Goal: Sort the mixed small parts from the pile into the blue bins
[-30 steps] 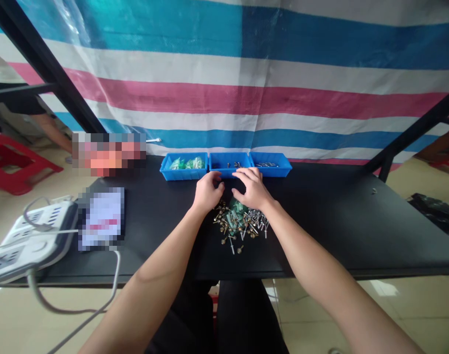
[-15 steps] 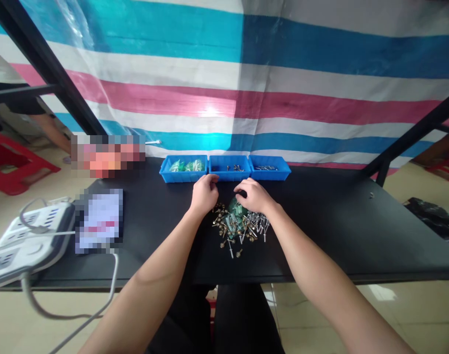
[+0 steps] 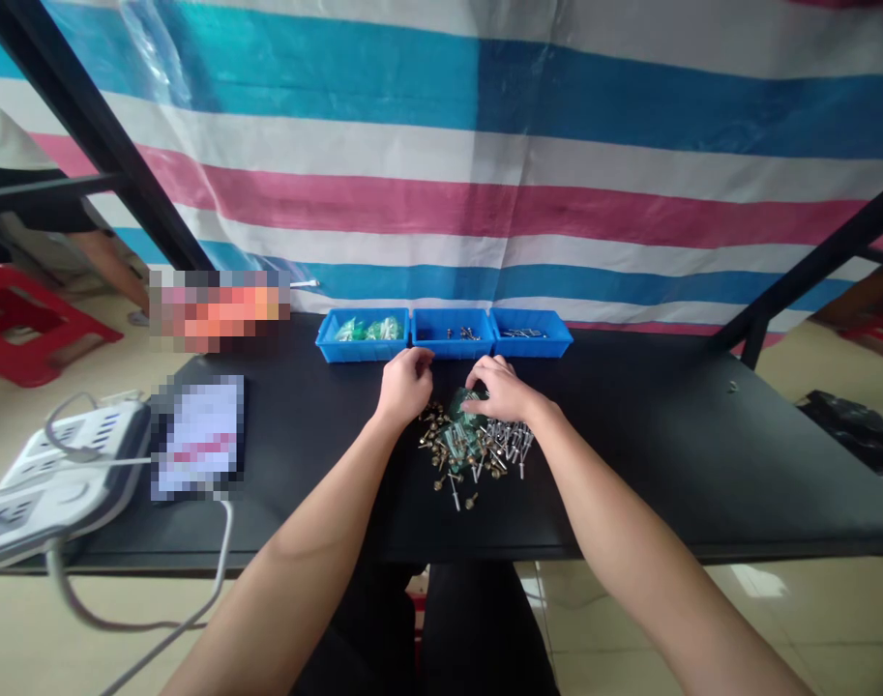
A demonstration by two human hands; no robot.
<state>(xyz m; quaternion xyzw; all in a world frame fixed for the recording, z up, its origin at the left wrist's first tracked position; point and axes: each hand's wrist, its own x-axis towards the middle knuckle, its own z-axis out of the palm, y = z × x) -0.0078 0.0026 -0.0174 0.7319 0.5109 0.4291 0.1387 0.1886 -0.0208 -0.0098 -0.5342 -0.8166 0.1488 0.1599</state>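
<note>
A heap of small hardware (image 3: 470, 447), with brass screws, silver rivets and green plastic plugs, lies on the black table (image 3: 630, 454). My left hand (image 3: 404, 383) is curled at the heap's far left edge, fingers pressed together; what they hold is hidden. My right hand (image 3: 500, 391) rests on the far side of the heap, fingertips pinching among the green plugs. Behind the hands stand three blue trays in a row: the left tray (image 3: 362, 333) holds green plugs, the middle tray (image 3: 452, 333) a few screws, the right tray (image 3: 531, 332) silver pins.
A white power strip (image 3: 56, 474) with a grey cable hangs over the table's left end, beside a blurred flat item (image 3: 198, 435). A striped tarpaulin (image 3: 485, 174) hangs behind. Black frame bars (image 3: 100, 135) slant at both sides. Another person's arm (image 3: 114, 266) shows at far left.
Both hands have drawn back from over the middle tray toward the heap. My right hand has gone from spread fingers to a pinch on the heap.
</note>
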